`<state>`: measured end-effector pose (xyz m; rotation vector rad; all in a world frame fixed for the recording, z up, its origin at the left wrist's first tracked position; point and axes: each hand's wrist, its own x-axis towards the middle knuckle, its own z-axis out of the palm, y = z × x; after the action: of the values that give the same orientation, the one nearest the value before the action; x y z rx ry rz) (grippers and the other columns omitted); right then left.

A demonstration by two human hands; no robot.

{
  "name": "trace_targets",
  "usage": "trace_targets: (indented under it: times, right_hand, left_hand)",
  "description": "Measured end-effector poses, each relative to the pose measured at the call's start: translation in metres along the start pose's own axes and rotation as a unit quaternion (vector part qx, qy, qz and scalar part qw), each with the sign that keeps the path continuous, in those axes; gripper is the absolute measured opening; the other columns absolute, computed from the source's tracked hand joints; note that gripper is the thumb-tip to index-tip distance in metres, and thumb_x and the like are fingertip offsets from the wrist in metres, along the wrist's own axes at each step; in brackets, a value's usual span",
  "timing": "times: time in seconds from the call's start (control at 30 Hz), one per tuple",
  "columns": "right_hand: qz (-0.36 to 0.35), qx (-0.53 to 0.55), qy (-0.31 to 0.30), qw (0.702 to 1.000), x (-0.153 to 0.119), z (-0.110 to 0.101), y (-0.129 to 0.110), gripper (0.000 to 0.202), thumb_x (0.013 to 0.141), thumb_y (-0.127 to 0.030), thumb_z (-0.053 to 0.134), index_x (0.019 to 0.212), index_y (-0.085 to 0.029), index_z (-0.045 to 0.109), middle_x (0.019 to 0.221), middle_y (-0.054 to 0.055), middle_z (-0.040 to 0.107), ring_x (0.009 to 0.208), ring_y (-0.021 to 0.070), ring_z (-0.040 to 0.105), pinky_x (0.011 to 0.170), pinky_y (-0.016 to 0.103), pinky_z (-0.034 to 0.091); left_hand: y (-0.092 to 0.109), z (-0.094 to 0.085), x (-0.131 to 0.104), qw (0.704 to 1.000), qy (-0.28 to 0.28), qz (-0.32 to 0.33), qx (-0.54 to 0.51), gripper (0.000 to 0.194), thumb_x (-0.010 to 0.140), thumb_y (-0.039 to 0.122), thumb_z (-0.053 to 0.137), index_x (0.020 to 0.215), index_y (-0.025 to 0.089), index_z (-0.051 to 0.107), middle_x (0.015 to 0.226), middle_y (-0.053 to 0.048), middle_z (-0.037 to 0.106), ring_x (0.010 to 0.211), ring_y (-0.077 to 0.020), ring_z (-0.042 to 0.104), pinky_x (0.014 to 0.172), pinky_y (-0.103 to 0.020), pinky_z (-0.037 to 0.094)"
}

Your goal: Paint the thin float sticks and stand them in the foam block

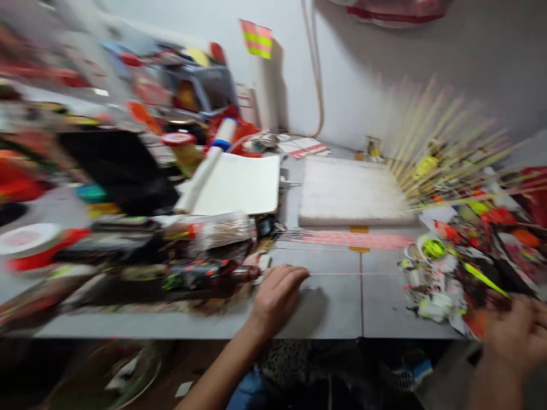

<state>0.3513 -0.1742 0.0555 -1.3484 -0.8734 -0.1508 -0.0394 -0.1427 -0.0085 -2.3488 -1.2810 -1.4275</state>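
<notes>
My left hand (pixel 280 293) is over the grey tabletop near its front edge, fingers pressed together on the end of a thin pale pink stick (pixel 342 274) that runs right across the surface. At the far right, my right hand (pixel 519 333) looks curled but is smeared by motion; what its fingers hold cannot be made out. A bright yellow pointed thing (pixel 486 279) lies just beyond its fingertips. Behind the stick, a row of thin pink-and-dark sticks (pixel 354 238) lies along the front of a white foam block (pixel 350 191).
A fan of pale thin sticks (pixel 444 142) stands at the back right. Below it are crumpled scraps of tape (pixel 440 285). Left of my hand are a dark bottle (pixel 205 276), a bag of cotton swabs (pixel 224 230), an open notebook (pixel 243 182) and a white roll (pixel 207 171).
</notes>
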Motion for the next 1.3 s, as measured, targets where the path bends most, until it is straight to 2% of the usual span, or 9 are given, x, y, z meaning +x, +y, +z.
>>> trace_targets:
  times: [0.03, 0.13, 0.23, 0.37, 0.53, 0.6, 0.7, 0.9, 1.3]
  right_hand:
    - [0.004, 0.013, 0.030, 0.999, -0.003, -0.004, 0.002, 0.031, 0.084, -0.055, 0.068, 0.073, -0.026, 0.061, 0.066, 0.004, 0.060, 0.053, 0.0229, 0.059, 0.047, 0.040, 0.048]
    - [0.029, 0.038, 0.002, 0.999, -0.019, -0.008, 0.005, 0.036, 0.089, -0.055, 0.064, 0.088, -0.019, 0.066, 0.077, 0.006, 0.067, 0.057, 0.0186, 0.061, 0.049, 0.031, 0.049]
    - [0.031, 0.022, -0.018, 0.999, -0.043, -0.006, 0.010, 0.032, 0.090, -0.050, 0.068, 0.093, -0.018, 0.066, 0.084, 0.007, 0.070, 0.062, 0.0168, 0.065, 0.055, 0.028, 0.053]
    - [-0.009, 0.050, -0.018, 0.999, -0.073, -0.002, 0.021, 0.026, 0.084, -0.039, 0.079, 0.087, -0.018, 0.064, 0.080, 0.003, 0.068, 0.067, 0.0165, 0.068, 0.063, 0.027, 0.058]
    - [-0.057, 0.074, -0.085, 0.992, -0.096, 0.000, 0.030, 0.007, 0.092, -0.023, 0.070, 0.093, -0.019, 0.063, 0.085, 0.002, 0.067, 0.072, 0.0158, 0.070, 0.064, 0.025, 0.059]
    - [-0.081, 0.083, -0.115, 0.987, -0.101, 0.002, 0.030, 0.005, 0.094, -0.017, 0.065, 0.097, -0.020, 0.063, 0.084, 0.002, 0.066, 0.073, 0.0153, 0.070, 0.064, 0.024, 0.059]
    - [-0.111, 0.088, -0.143, 0.980, -0.108, 0.007, 0.027, 0.012, 0.094, -0.011, 0.060, 0.100, -0.021, 0.063, 0.083, 0.002, 0.066, 0.075, 0.0147, 0.068, 0.066, 0.024, 0.058]
    - [-0.128, 0.069, -0.177, 0.974, -0.119, 0.017, 0.026, 0.015, 0.094, -0.009, 0.057, 0.098, -0.022, 0.062, 0.081, 0.003, 0.068, 0.074, 0.0160, 0.067, 0.067, 0.028, 0.057]
    - [-0.176, 0.043, -0.168, 0.969, -0.118, 0.024, 0.026, 0.017, 0.091, -0.007, 0.059, 0.100, -0.022, 0.062, 0.079, 0.000, 0.068, 0.066, 0.0132, 0.063, 0.061, 0.023, 0.053]
  left_hand:
    - [0.000, 0.002, 0.002, 1.000, 0.000, -0.002, 0.005, 0.018, 0.095, 0.009, 0.051, 0.102, 0.023, 0.060, 0.087, 0.000, 0.074, 0.080, -0.0133, 0.067, 0.080, -0.027, 0.046]
    - [0.003, 0.013, 0.009, 1.000, 0.001, 0.011, 0.012, 0.013, 0.097, 0.012, 0.054, 0.101, 0.023, 0.061, 0.086, 0.001, 0.073, 0.077, -0.0132, 0.067, 0.079, -0.027, 0.046]
    - [0.012, 0.028, 0.017, 0.999, 0.003, 0.041, 0.011, 0.012, 0.099, 0.014, 0.050, 0.100, 0.021, 0.060, 0.083, 0.000, 0.072, 0.074, -0.0126, 0.066, 0.074, -0.027, 0.044]
    - [0.018, 0.039, 0.021, 0.997, 0.019, 0.069, 0.019, 0.013, 0.099, 0.013, 0.050, 0.099, 0.019, 0.062, 0.082, -0.001, 0.071, 0.073, -0.0126, 0.067, 0.074, -0.026, 0.043]
    - [0.011, 0.037, 0.019, 0.996, 0.003, 0.089, 0.021, 0.014, 0.098, 0.013, 0.050, 0.098, 0.019, 0.063, 0.082, -0.001, 0.072, 0.073, -0.0129, 0.066, 0.074, -0.026, 0.043]
    - [0.009, 0.036, 0.019, 0.995, -0.003, 0.092, 0.025, 0.015, 0.098, 0.012, 0.050, 0.098, 0.019, 0.063, 0.082, -0.001, 0.072, 0.073, -0.0130, 0.066, 0.073, -0.027, 0.042]
    - [0.007, 0.035, 0.020, 0.995, -0.004, 0.099, 0.033, 0.016, 0.099, 0.013, 0.049, 0.098, 0.019, 0.063, 0.082, -0.001, 0.071, 0.072, -0.0128, 0.066, 0.072, -0.027, 0.042]
    - [0.004, 0.034, 0.022, 0.992, 0.020, 0.108, 0.065, 0.014, 0.098, 0.015, 0.051, 0.098, 0.019, 0.064, 0.081, -0.002, 0.069, 0.068, -0.0127, 0.064, 0.071, -0.027, 0.043]
    - [0.004, 0.037, 0.022, 0.989, 0.032, 0.118, 0.080, 0.010, 0.095, 0.012, 0.058, 0.097, 0.018, 0.065, 0.081, -0.002, 0.070, 0.069, -0.0125, 0.064, 0.071, -0.027, 0.043]
